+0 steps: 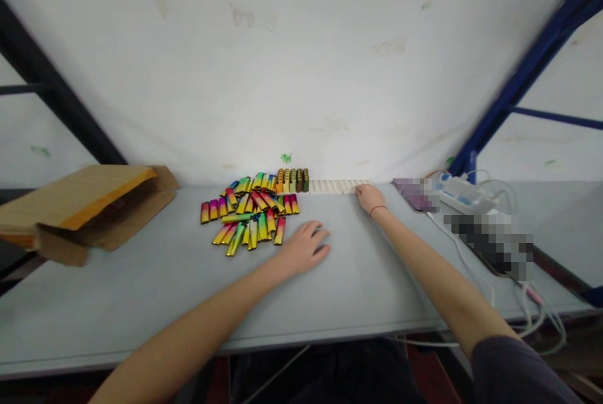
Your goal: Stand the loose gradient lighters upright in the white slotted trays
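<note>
A heap of rainbow-coloured lighters [249, 212] lies on the grey table [141, 291]. Behind it a few lighters [293, 180] stand upright in the left end of a white slotted tray [335, 186] at the wall. My left hand [305, 245] rests palm down on the table just right of the heap, fingers loosely spread and holding nothing. My right hand [370, 196] reaches to the tray's right end and its fingertips touch it. A red band circles that wrist.
An open cardboard box [89, 206] lies on its side at the table's left end. At the right sit a white power strip [464, 195], blurred-out dark items [490, 237] and trailing white cables [475, 272]. A white wall backs the table. Blue shelf struts rise on the right.
</note>
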A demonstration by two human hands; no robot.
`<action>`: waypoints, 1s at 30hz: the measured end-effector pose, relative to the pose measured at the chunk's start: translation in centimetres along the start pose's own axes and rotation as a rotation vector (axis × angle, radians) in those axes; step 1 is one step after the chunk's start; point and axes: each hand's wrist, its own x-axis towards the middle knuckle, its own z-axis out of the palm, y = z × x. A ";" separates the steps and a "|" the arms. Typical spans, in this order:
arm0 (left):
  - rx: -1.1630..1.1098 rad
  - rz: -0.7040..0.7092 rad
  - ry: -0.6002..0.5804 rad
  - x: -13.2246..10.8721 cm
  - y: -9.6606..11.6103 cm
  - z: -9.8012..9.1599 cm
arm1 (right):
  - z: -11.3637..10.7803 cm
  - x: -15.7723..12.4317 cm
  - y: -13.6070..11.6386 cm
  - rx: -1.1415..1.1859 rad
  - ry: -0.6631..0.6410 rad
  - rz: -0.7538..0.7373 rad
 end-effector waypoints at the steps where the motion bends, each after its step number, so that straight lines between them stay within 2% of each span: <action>1: 0.005 0.000 0.000 0.0 0.0 0.0 | 0.1 -0.3 -0.1 0.005 0.014 -0.014; 4: 0.027 -0.010 -0.007 0.0 -0.1 0.0 | 0.7 -2.3 -0.7 0.029 0.083 -0.077; 6: 0.055 -0.048 -0.028 0.0 -0.2 0.2 | 1.5 -4.8 -1.7 0.120 0.109 -0.230; 9: 0.106 -0.121 -0.097 0.0 -0.4 0.4 | 2.5 -8.9 -3.5 0.209 0.008 -0.427; 12: 0.134 -0.133 -0.147 0.2 -0.6 0.5 | 2.4 -11.6 -4.8 0.204 -0.074 -0.438; 17: 0.139 -0.104 -0.183 0.3 -1.4 0.4 | 1.4 -11.5 -4.5 0.229 -0.140 -0.453; 21: 0.131 -0.088 -0.170 0.2 -1.9 0.4 | 1.7 -10.9 -3.8 0.225 -0.144 -0.490; 30: 0.131 -0.100 -0.187 0.2 -1.5 0.1 | 1.5 -10.9 -3.5 0.193 -0.178 -0.515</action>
